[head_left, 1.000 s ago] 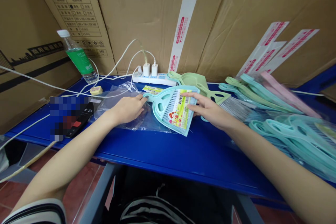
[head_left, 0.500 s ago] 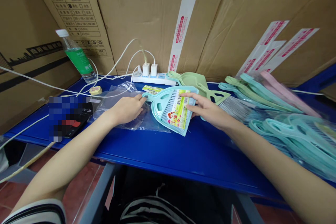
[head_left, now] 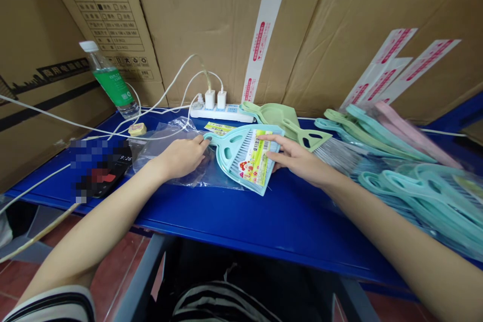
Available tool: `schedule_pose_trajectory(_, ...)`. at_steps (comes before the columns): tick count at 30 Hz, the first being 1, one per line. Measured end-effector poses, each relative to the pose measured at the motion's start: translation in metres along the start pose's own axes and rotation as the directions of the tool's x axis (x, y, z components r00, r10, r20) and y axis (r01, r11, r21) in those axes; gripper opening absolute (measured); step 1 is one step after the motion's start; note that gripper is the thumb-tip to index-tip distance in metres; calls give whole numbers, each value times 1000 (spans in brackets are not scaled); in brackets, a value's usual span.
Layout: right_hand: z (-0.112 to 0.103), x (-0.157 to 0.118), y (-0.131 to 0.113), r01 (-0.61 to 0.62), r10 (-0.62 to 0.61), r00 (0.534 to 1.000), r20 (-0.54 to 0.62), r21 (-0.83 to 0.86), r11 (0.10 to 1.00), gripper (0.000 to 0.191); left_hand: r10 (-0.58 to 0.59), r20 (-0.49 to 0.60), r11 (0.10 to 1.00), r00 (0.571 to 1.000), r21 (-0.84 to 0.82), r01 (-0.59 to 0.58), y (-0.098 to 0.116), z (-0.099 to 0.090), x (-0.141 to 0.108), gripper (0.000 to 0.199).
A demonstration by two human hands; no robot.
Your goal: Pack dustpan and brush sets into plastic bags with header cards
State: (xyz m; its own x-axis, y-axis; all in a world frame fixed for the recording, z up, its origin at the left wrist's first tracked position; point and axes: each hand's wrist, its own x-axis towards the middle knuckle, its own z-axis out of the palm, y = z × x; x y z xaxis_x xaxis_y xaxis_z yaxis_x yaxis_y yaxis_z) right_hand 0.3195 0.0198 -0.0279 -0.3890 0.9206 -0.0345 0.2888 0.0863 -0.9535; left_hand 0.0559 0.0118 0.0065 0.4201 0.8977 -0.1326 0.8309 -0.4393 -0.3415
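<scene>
The rear wall consists of large brown corrugated cardboard cartons [head_left: 211, 25] sealed with white-and-red printed tape [head_left: 264, 25], standing behind a blue sheet-metal counter [head_left: 264, 231] on grey metal legs [head_left: 139, 282], above a floor of red-brown tiles [head_left: 121, 256].

Both bare forearms [head_left: 105, 206] reach in from the lower corners and angle toward each other, wrists nearly straight. The left hand [head_left: 182, 157] lies palm down, its fingers [head_left: 199, 143] close together and lightly curled. The right hand [head_left: 292, 156], also palm down, has its fingers [head_left: 271, 138] spread apart. A striped sleeve [head_left: 56, 307] covers the left upper arm.
</scene>
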Motion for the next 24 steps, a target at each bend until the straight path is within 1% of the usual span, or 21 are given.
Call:
schedule_pose_trajectory(7, 1, 0, -2, -12, 12, 1000, -14, -25, 1000, 42, 3, 34, 1000, 999, -4, -2, 1, -2, -1, 43)
schedule_pose_trajectory(18, 2, 2, 5, 59, -57, 998, 41, -52, 997, 44, -4, 21, 999, 1000, 34, 3, 2, 0, -3, 44)
schedule_pose_trajectory(24, 4, 0, 2, 40, -37, 999, 40, -67, 997, 45, 8, 41, 1000, 999, 15, -8, 1, -1, -4, 46)
